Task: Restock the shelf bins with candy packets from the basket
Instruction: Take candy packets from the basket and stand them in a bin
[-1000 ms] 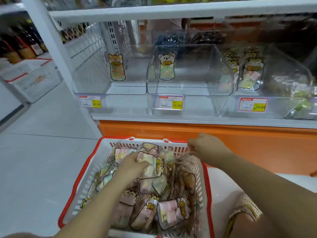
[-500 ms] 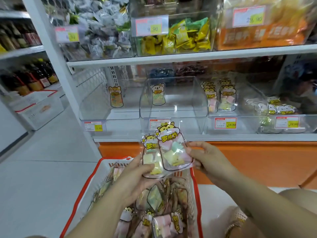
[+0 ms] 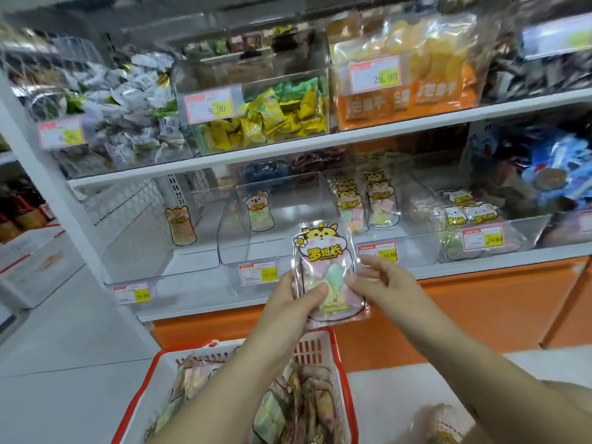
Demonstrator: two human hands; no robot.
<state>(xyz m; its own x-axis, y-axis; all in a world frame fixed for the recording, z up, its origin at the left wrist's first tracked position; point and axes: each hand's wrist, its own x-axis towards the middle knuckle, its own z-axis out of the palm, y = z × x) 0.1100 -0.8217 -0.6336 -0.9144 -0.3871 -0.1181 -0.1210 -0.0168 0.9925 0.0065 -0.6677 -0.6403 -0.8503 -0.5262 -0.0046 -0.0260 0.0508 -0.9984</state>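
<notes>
- The shelf unit fills more of the view than half a second ago. The upper row of full candy bins is now wholly in sight.
- The red-rimmed basket sits lower in the view than before, still heaped with candy packets.
- The middle clear bin on the lower shelf holds one bear-printed packet standing at its back. The left bin likewise holds one, and the bin to the right holds several upright.
- The held candy packet is upright, above the basket and in front of the middle bin's right corner. Earlier two packets were fanned side by side and lower down. Now they overlap, with only an edge of the second showing at the left.
- The left hand grips the lower left, thumb laid across the front.
- The right hand pinches the right edge between thumb and fingers.
- A price tag marked 16.80 shows just left of the left hand.
</notes>
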